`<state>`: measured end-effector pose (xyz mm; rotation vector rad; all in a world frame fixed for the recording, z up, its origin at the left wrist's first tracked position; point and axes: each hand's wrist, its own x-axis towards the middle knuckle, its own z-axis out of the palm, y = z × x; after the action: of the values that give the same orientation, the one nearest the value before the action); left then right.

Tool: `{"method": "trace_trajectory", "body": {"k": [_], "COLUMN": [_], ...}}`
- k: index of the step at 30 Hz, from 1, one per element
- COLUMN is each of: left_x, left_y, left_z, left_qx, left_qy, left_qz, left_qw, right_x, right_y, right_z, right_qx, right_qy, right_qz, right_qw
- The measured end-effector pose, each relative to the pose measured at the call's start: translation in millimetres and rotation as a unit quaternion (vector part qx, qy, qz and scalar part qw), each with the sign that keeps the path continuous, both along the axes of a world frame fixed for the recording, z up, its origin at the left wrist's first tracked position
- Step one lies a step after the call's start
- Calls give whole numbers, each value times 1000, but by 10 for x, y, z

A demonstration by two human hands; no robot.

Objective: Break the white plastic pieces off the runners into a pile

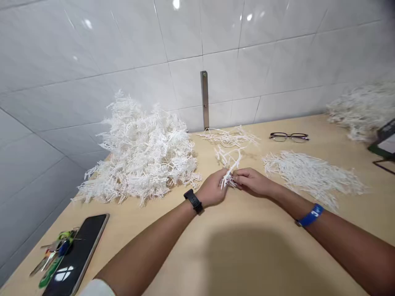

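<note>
Over the middle of the table, my left hand (212, 187) is closed around a white branching sprig (235, 162). Its thin twigs fan out at the fingers, and a bare forked stem points away from me. My right hand (252, 181) pinches at the right side of the same sprig, its fingertips close to the left ones and partly hidden. A large heap of white frilly sprigs (145, 152) rises to the left of my hands. Just beyond them lies a small pile of bare white stems (230, 137). A flat pile of white twigs (311, 172) spreads to the right.
Eyeglasses (289, 137) lie at the back right. Another white heap (365, 109) stands at the far right beside a dark-edged object (384, 142). A phone (80, 250) and keys (54, 257) sit front left. A metal bracket (204, 100) runs up the tiled wall (129, 37).
</note>
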<state>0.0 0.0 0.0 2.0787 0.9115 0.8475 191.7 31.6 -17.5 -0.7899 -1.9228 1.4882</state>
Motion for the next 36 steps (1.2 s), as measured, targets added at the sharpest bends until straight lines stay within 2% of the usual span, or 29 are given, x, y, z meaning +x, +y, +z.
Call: {"method": "trace_trajectory", "body": {"k": [3, 5, 6, 8, 10, 12, 14, 17, 19, 22, 28, 32, 36], "left_x": [-7, -8, -8, -9, -12, -16, -19, -24, -29, -36, -34, -51, -59], "left_y": [-20, -12, 0, 32, 66, 89, 95, 85, 75, 65, 67, 70, 78], "left_z": [29, 26, 19, 0, -17, -27, -32, -31, -24, -3, -21, -34, -16], "left_qx": [-24, -55, -74, -108, -135, -149, -155, -150, -133, -110, -114, -81, -109], "left_qy": [-1, -32, -55, -88, -95, -94, -94, -85, -84, -101, -124, -94, -49], "left_qz": [27, 56, 73, 105, 129, 143, 147, 133, 117, 90, 46, -11, -4], "left_qw": [999, 996, 993, 985, 978, 974, 972, 976, 981, 985, 985, 992, 993], "right_x": [-7, 6, 18, 51, 77, 75, 38, -55, -104, -123, -73, -50, -27], "right_y": [-3, -7, -10, -20, -38, -65, -102, -159, -180, -174, -134, -123, -103], "right_z": [16, 58, 90, 161, 225, 265, 275, 244, 207, 154, 130, 179, 209], "right_qx": [14, 64, 101, 163, 188, 198, 205, 182, 165, 160, 137, 114, 98], "right_qy": [-25, -95, -148, -262, -337, -345, -294, -200, -175, -163, -144, -129, -118], "right_qz": [-31, -95, -139, -220, -267, -281, -262, -181, -135, -106, -51, -8, 25], "right_qw": [999, 989, 974, 925, 883, 873, 896, 946, 961, 968, 979, 985, 988]}}
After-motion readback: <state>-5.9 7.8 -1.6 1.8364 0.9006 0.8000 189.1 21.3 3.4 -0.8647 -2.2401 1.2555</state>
